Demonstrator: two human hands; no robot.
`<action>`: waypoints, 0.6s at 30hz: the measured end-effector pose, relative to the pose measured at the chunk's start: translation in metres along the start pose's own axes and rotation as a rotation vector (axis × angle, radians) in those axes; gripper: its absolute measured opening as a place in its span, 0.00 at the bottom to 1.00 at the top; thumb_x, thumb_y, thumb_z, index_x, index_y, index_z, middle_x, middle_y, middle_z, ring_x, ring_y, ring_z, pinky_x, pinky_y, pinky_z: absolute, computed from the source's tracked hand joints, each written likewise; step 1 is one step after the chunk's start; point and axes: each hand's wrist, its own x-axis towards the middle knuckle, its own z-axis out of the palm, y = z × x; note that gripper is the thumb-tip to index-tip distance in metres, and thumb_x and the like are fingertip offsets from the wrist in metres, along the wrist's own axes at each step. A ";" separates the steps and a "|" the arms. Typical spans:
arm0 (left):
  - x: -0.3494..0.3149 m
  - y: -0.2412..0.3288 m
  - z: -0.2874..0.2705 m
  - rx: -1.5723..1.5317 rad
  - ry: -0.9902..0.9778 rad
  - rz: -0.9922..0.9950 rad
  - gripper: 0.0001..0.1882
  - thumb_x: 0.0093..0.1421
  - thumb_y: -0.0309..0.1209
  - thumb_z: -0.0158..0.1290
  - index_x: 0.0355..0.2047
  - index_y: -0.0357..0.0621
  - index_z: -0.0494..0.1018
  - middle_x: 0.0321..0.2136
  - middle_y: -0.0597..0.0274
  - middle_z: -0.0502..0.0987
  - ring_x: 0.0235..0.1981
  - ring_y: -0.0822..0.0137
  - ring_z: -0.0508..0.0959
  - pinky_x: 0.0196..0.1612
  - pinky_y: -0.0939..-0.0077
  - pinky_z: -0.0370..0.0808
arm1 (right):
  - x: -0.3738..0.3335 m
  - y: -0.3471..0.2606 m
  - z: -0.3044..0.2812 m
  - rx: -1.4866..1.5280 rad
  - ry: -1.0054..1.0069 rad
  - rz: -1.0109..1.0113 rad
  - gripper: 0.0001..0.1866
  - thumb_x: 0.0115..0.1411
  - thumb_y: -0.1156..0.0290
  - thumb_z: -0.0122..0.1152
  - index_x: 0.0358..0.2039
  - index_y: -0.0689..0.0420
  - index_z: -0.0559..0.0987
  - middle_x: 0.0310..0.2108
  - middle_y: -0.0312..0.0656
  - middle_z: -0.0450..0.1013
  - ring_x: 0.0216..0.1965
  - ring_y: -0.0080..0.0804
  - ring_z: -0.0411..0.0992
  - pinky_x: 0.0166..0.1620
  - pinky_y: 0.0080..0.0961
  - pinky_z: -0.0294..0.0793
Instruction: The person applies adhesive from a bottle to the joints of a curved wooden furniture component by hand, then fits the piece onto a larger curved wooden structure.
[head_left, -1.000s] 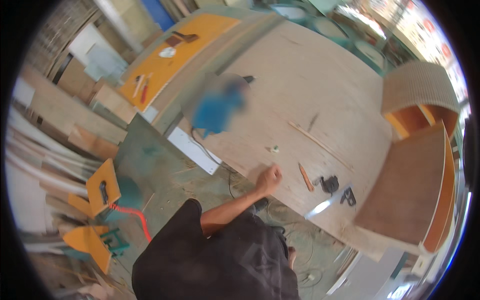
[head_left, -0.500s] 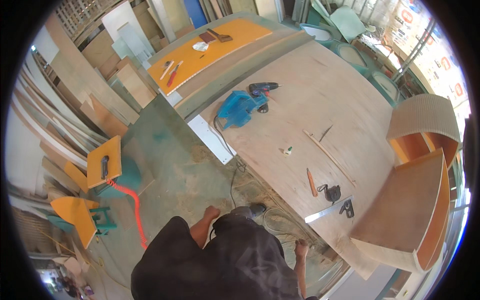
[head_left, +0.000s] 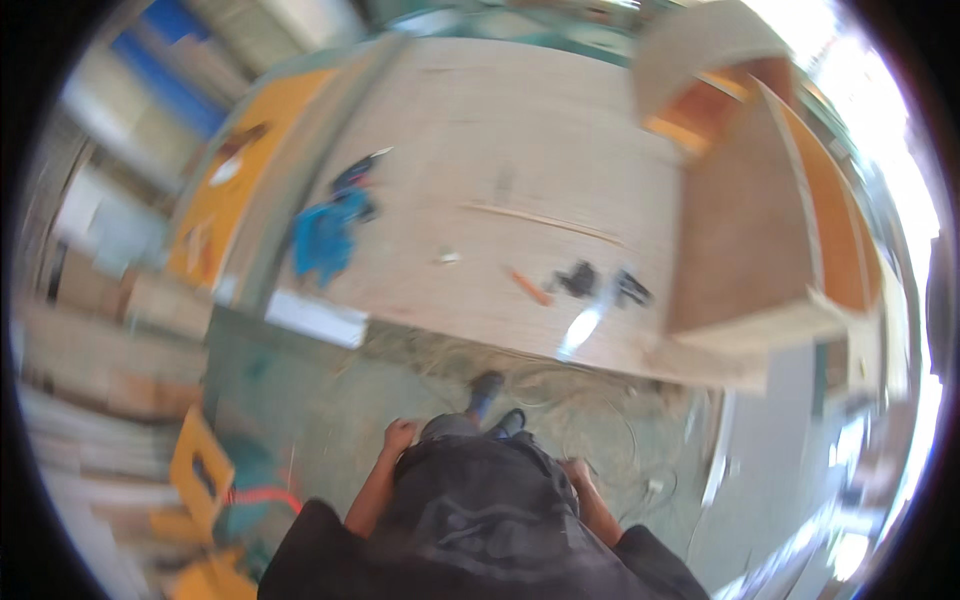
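My left hand (head_left: 400, 436) hangs beside my body, its fingers curled closed with nothing visible in them. My right hand (head_left: 578, 472) hangs on the other side, also closed; a thin dark shape shows by its fingers, too smeared to name. Both are apart from the wooden worktop (head_left: 480, 130) ahead. On it lie a blue power tool (head_left: 325, 238), a dark drill (head_left: 352, 178), a thin wood strip (head_left: 545, 223), a small white bottle (head_left: 448, 257), an orange-handled tool (head_left: 530, 287), a black tape measure (head_left: 578, 279), a black clamp-like tool (head_left: 632, 288) and a shiny metal ruler (head_left: 580, 328).
A curved wooden cabinet (head_left: 745, 210) stands on the worktop's right side. A yellow board (head_left: 262, 150) with small tools lies at the left. Cables (head_left: 655, 487) run over the dusty floor. Boards and a red coiled hose (head_left: 262, 495) are on my left.
My view has turned right, so the worktop and cabinet have swung left across the picture. I stand squarer to the worktop's edge, with both feet visible. Both hands stay low at my sides.
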 end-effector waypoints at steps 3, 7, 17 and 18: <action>0.043 -0.010 -0.001 0.274 -0.120 0.150 0.20 0.60 0.45 0.51 0.38 0.41 0.81 0.39 0.42 0.82 0.43 0.41 0.81 0.47 0.48 0.76 | 0.004 -0.040 -0.012 0.195 0.082 -0.013 0.23 0.59 0.48 0.60 0.46 0.50 0.84 0.44 0.53 0.82 0.46 0.54 0.81 0.48 0.46 0.78; 0.068 -0.010 0.006 0.740 -0.373 0.728 0.21 0.57 0.49 0.51 0.33 0.46 0.84 0.36 0.45 0.83 0.41 0.45 0.83 0.46 0.50 0.78 | -0.063 -0.079 -0.045 0.590 0.294 0.032 0.24 0.59 0.61 0.66 0.51 0.63 0.80 0.36 0.53 0.83 0.35 0.45 0.83 0.40 0.39 0.80; 0.122 0.109 0.009 0.350 -0.266 0.277 0.19 0.60 0.41 0.51 0.37 0.38 0.82 0.33 0.46 0.84 0.36 0.53 0.84 0.41 0.56 0.77 | -0.102 -0.022 0.040 0.853 0.256 0.298 0.22 0.60 0.60 0.61 0.50 0.61 0.81 0.34 0.46 0.84 0.32 0.38 0.83 0.36 0.34 0.81; 0.124 0.120 0.012 0.237 -0.207 0.270 0.19 0.61 0.41 0.51 0.39 0.37 0.81 0.32 0.48 0.84 0.34 0.54 0.84 0.40 0.57 0.77 | -0.108 -0.016 0.047 0.586 0.137 0.210 0.21 0.60 0.60 0.61 0.50 0.59 0.82 0.34 0.47 0.84 0.33 0.40 0.83 0.37 0.35 0.81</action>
